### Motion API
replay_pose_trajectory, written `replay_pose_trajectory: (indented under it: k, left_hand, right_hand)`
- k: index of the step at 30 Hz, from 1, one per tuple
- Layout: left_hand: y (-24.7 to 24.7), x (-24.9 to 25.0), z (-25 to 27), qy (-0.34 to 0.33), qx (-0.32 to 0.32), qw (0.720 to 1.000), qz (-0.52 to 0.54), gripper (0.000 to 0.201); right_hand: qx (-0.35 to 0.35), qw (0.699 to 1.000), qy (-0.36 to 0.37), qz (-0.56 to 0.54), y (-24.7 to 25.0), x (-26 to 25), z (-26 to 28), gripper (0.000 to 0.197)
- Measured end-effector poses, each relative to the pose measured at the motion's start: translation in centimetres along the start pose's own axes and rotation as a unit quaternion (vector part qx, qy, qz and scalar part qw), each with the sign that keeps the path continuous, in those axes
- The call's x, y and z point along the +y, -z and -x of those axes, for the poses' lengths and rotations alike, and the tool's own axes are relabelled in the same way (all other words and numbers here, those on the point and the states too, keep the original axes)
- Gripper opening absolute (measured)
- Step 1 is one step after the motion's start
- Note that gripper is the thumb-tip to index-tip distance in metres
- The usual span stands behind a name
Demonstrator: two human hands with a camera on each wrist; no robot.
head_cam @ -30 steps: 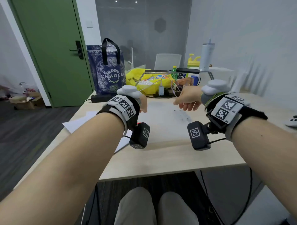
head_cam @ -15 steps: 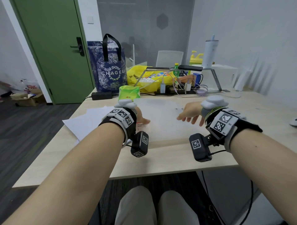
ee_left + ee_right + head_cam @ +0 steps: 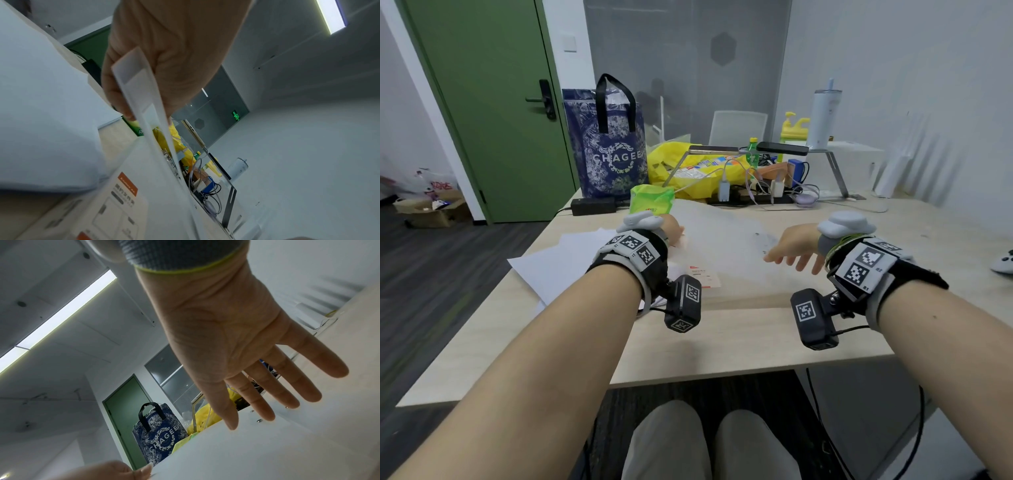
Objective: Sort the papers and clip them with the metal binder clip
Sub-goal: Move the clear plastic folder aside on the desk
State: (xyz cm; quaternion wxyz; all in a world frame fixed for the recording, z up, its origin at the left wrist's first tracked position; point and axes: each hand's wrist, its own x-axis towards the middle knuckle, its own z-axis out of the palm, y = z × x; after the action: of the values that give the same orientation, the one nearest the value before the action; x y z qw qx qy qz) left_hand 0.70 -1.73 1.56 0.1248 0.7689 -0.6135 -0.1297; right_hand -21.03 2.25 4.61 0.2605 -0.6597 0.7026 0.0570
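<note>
A translucent plastic folder (image 3: 722,246) with a red-marked label (image 3: 702,274) lies flat on the table. My left hand (image 3: 674,230) pinches its left edge; the left wrist view shows thumb and finger closed on the folder's white edge strip (image 3: 141,97). My right hand (image 3: 791,257) hovers just over the folder's right part, fingers (image 3: 287,386) straight and spread, holding nothing. Loose white papers (image 3: 558,263) lie fanned under my left wrist. A few tiny metal pieces (image 3: 756,234) sit on the folder near my right hand; they are too small to identify.
Along the far side of the table (image 3: 722,342) stand a blue tote bag (image 3: 609,150), a green packet (image 3: 652,202), a yellow plastic bag (image 3: 671,161), a power strip with cables (image 3: 753,195) and a metal stand (image 3: 835,171). A white controller (image 3: 1003,263) lies at the right edge.
Both hands have come down and nearer to me with the folder. The right hand, curled a second ago, now has its fingers spread. The left hand keeps its pinch.
</note>
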Motion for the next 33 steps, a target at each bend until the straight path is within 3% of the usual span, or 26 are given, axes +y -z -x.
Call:
replay_pose_trajectory:
  k: [8, 13, 19, 26, 33]
  left_hand:
    - [1.3, -1.9, 1.3, -0.015, 0.047, 0.995, 0.083, 0.041]
    - [3.0, -3.4, 1.9, 0.004, 0.112, 0.987, 0.117, 0.039]
    - [4.3, -5.4, 2.3, 0.029, 0.172, 0.975, 0.139, 0.038]
    - [4.6, -6.9, 2.0, 0.05, 0.205, 0.964, 0.159, 0.038]
    - [4.1, -6.8, 1.8, 0.059, 0.2, 0.962, 0.174, 0.037]
  right_hand:
    - [0.048, 0.996, 0.006, -0.076, -0.9, -0.3, -0.5, 0.027]
    - [-0.009, 0.997, 0.047, -0.063, -2.1, -2.9, 0.2, 0.025]
    - [-0.037, 0.992, 0.105, 0.063, -5.3, -6.2, 0.7, 0.055]
    - [-0.014, 0.986, 0.082, 0.146, -7.9, -8.2, -0.6, 0.083]
    - [0.008, 0.973, 0.054, 0.223, -9.8, -7.9, -1.4, 0.087]
